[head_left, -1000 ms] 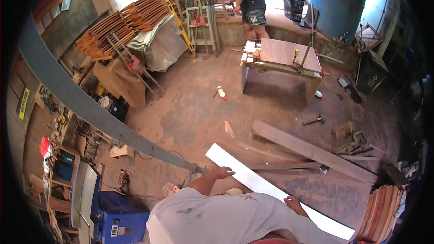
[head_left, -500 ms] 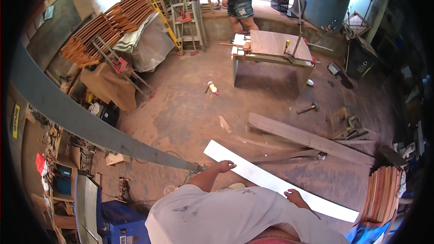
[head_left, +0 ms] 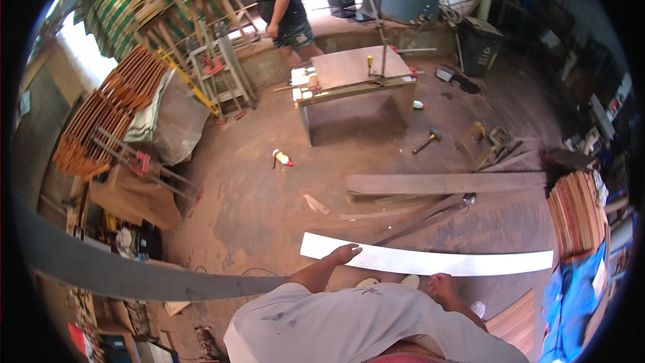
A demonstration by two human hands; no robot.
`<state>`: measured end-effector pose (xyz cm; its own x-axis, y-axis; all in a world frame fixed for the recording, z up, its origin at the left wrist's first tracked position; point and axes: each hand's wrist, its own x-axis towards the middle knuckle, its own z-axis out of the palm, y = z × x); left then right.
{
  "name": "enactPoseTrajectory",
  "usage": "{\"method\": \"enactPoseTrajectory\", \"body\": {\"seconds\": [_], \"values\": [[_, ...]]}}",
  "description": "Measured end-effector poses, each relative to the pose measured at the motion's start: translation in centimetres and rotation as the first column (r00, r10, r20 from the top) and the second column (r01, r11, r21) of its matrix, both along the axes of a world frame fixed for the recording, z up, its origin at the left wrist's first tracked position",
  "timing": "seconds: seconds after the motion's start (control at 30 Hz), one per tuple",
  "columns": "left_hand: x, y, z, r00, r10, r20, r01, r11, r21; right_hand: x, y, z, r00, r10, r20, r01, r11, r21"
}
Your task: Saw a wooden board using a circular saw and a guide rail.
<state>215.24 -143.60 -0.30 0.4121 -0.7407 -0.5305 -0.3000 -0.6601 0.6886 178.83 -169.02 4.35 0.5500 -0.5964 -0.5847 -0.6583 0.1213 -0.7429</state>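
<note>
White board (head_left: 470, 264), long and narrow, lying almost level across the front of the person's body, its left end just beyond the left hand. Left hand (head_left: 345, 253): laid over the board near that end, fingers extended to the right; I cannot tell whether it grips. Right hand (head_left: 441, 285): fingers curled, at or just beside the board's near edge; contact is uncertain, and so is any hold.

Half a second ago the board slanted down to the right. The brown plank (head_left: 443, 183) beyond it has swung level in the same way, so I judge that mainly the person's view has turned, leaving the board's place over the floor (head_left: 228, 222) little altered. For the handling, this means that the board's length now runs squarely across the person's front. A reddish wood panel (head_left: 514, 319) has come into sight at lower right.

Farther out: stacked wood strips (head_left: 578, 212) past the board's right end, a wood-topped bench (head_left: 363, 66), and a co-worker (head_left: 282, 10) behind it.

Obscured: the board's underside, and therefore whether it is supported or held up; the right palm; and the lower body, under the pale shirt (head_left: 363, 319). The grey beam (head_left: 121, 269) is cut off at left.
</note>
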Motion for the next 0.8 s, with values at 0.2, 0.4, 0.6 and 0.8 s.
{"method": "enactPoseTrajectory", "body": {"seconds": [0.2,0.4,0.6,0.8], "values": [[0.9,-2.4,-1.3,0.941,-0.336,0.029,0.337,0.942,-0.008,-1.9,2.7,1.5,0.996,-0.089,0.011,0.089,0.981,-0.17],[-0.1,-4.9,0.6,0.927,-0.189,-0.325,0.235,0.966,0.11,-7.9,6.3,1.4,0.993,-0.058,-0.103,0.004,0.887,-0.461],[-2.7,-7.6,5.1,0.939,-0.281,-0.198,0.314,0.937,0.157,-15.1,8.8,0.8,0.978,-0.174,-0.119,0.117,0.917,-0.38],[-8.3,-11.1,8.3,0.917,-0.397,-0.038,0.393,0.884,0.252,-20.1,10.7,-2.8,0.92,-0.377,-0.106,0.311,0.867,-0.388]]}}
